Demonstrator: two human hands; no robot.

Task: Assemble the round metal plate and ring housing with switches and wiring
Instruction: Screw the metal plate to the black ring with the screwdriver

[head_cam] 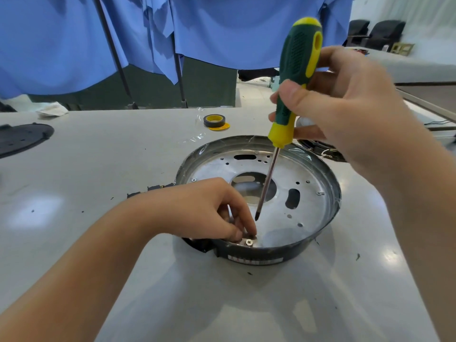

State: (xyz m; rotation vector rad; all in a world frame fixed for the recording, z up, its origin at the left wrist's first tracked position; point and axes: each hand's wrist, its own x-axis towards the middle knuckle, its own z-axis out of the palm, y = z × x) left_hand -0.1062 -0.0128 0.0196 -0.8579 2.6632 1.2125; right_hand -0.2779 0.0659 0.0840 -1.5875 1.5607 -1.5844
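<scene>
Sitting near the middle of the grey table [98,243], the ring housing [259,255] is a shallow dark ring with the round metal plate [276,218] lying flat inside it. The plate is silver, with a large central hole, several slots and small holes, and small screws near its edge. At the near rim, a screw [249,241] stands head-up on the plate, and the left hand [204,208] reaches over the housing's left side with its curled fingertips pinching that screw. Just above it hangs the tip of a screwdriver [291,95], not touching the screw; the shaft tilts up and to the right. The right hand [345,114] grips the green-and-yellow handle, thumb and fingers wrapped round it. Behind the right hand, part of another dark assembly with white wires [325,153] shows. Farther back on the table lie a roll of tape [214,120], a black disc [22,139] at the left edge and a crumpled white cloth [51,111]. Blue fabric [222,28] hangs behind the table.
</scene>
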